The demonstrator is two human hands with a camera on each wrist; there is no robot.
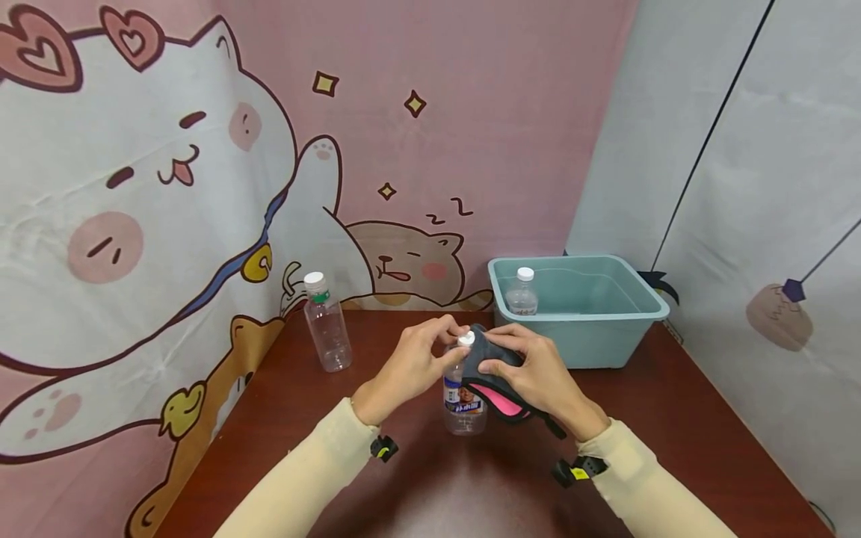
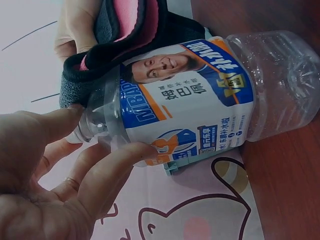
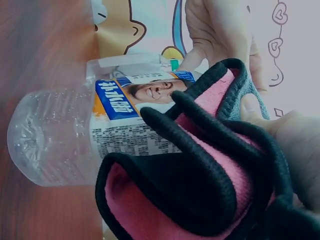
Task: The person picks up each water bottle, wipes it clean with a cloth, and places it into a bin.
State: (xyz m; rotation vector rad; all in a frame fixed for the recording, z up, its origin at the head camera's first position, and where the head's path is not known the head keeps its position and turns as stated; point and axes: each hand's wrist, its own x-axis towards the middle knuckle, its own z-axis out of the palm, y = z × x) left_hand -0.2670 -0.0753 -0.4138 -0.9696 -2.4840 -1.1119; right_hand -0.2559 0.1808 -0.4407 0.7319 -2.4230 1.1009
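The head camera peers forward and down across the table [image 1: 673,403] from farther back; the wrist ones, I notice, look in close from either side, tipped opposite ways, sharing one bottle [image 2: 200,100].

Indoor workspace, cartoon backdrop [image 1: 504,112], brown table [image 1: 693,448]

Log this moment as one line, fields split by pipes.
left hand: grips labelled bottle near top | right hand: holds pink-lined dark cloth by its neck | green-necked bottle: stands at left | teal bin: holds white-capped bottle
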